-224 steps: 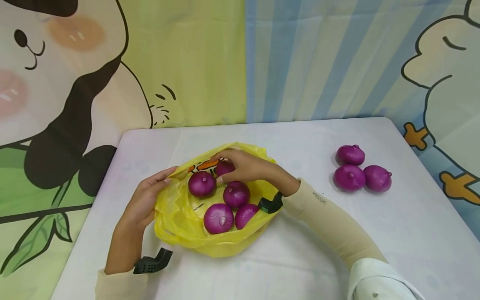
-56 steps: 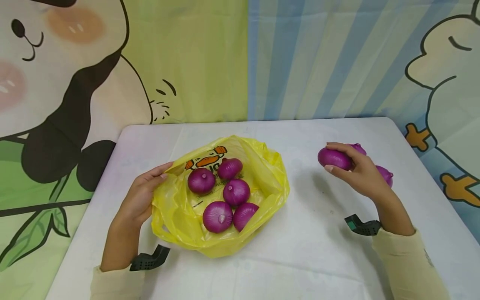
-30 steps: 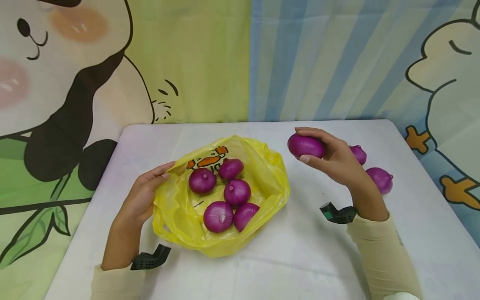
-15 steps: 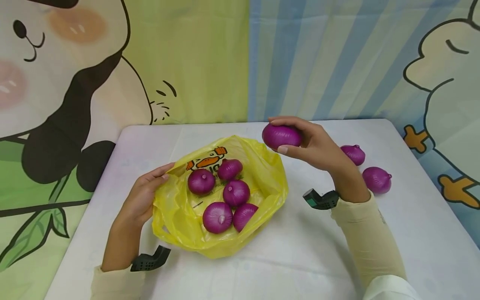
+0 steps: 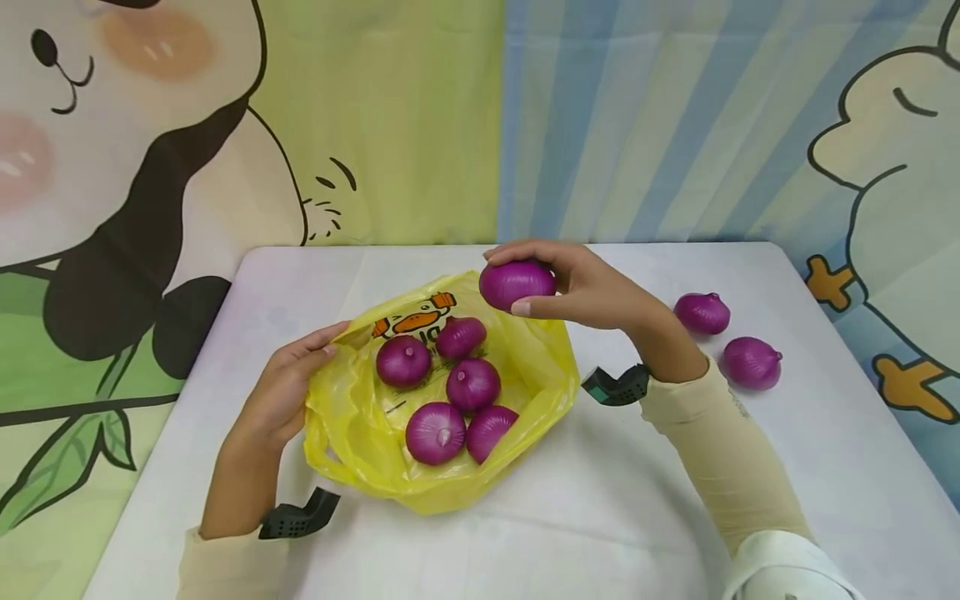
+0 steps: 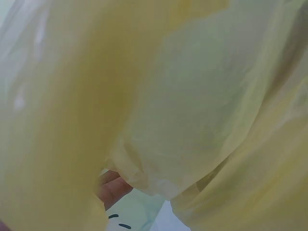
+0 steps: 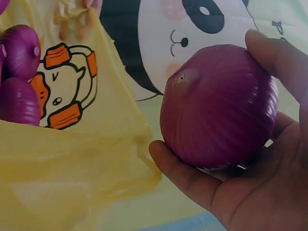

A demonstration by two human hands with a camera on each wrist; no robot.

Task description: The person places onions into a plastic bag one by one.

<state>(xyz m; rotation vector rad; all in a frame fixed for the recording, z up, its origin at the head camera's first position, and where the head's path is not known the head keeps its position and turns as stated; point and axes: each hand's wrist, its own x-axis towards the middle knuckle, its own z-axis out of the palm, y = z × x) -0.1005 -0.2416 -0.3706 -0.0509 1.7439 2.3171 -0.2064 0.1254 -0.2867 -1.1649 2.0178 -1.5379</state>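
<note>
A yellow plastic bag lies with its mouth spread wide, several red onions inside. My left hand pinches the bag's left rim between thumb and fingers; in the left wrist view the yellow plastic hides most of that hand. Over the bag's back right rim, my right hand grips another red onion between thumb and fingers. From the right wrist, this onion shows its pale tip, and the bag's printed duck is seen beside it.
Two more red onions, one behind and one in front, sit on the white table to the right. A printed curtain hangs along the table's back edge.
The right hand put an onion among those in the bag, took another from the group at right and carried it left to the bag's rim. The left hand kept its hold.
</note>
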